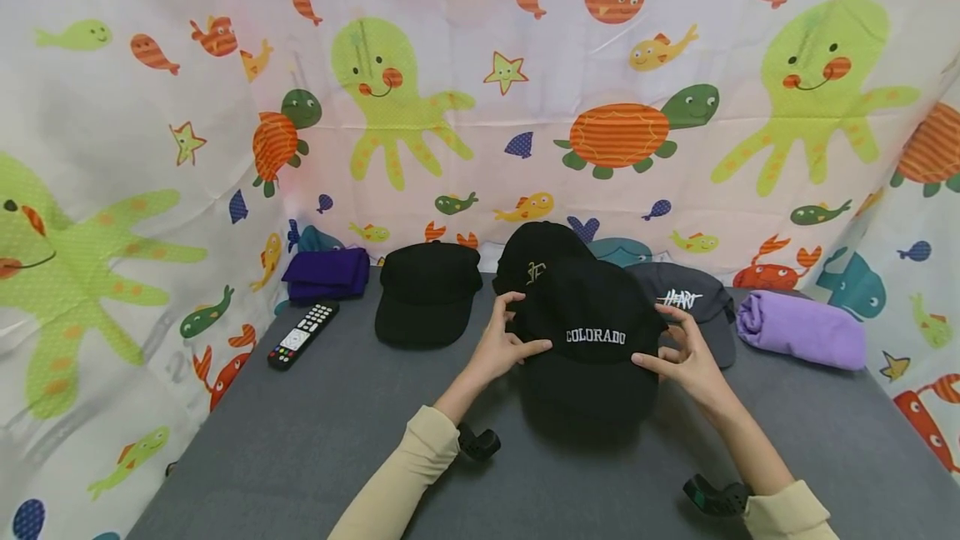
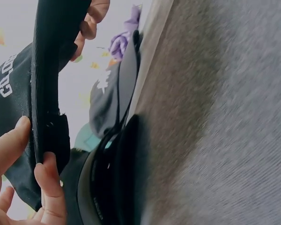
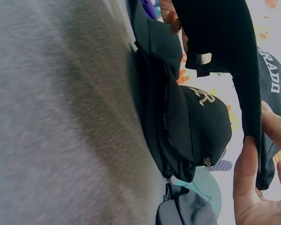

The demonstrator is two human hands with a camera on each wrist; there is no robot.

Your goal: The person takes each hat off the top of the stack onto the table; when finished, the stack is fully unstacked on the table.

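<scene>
A black baseball cap with white COLORADO lettering [image 1: 588, 390] is held up above the grey table, brim toward me. My left hand [image 1: 501, 342] pinches its left edge between thumb and fingers. On the opposite edge, my right hand [image 1: 688, 361] grips it the same way. Both wrist views show thumb and fingertips on either side of the cap's rim, with its underside partly seen. Behind it sits another black cap with a gold emblem [image 3: 203, 115], partly hidden in the head view. A dark grey cap with white lettering [image 1: 716, 327] lies just beyond my right hand.
A plain black cap [image 1: 427, 298] sits left of the held one. Farther left are a folded dark purple cloth [image 1: 326, 275] and a black remote control [image 1: 303, 335]. A rolled lilac cloth [image 1: 801, 330] lies at right. A sea-animal curtain [image 1: 480, 140] borders the table [image 1: 300, 457].
</scene>
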